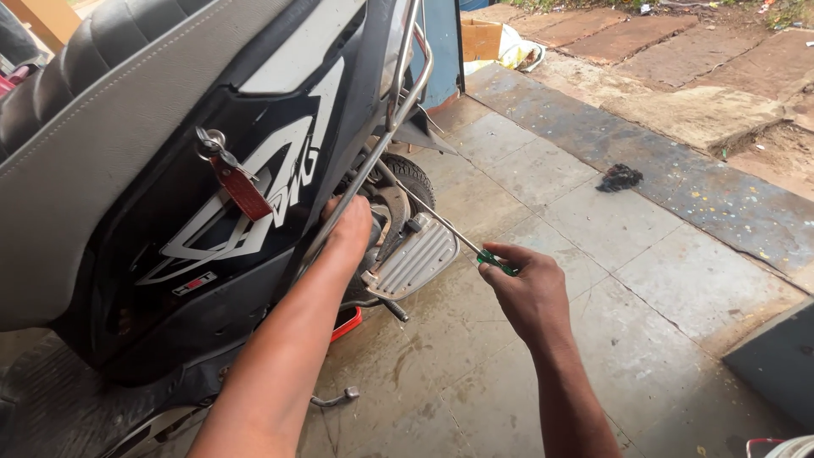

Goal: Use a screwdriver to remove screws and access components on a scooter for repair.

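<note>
A black scooter (170,195) is shown at left, its grey footrest (413,259) folded out. The left hand (349,227) is pressed among the parts behind it, grip not discernible. A long screwdriver (462,240), judged stiff and light, is pinched at its green handle by the right hand (530,293).

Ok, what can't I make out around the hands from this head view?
- Screwdriver tip: hidden among parts behind the footrest.
- Left hand fingers: curled out of sight behind the scooter's panel.
- Screwdriver handle: mostly covered by the right hand.
- Rear wheel: mostly hidden by bodywork.
</note>
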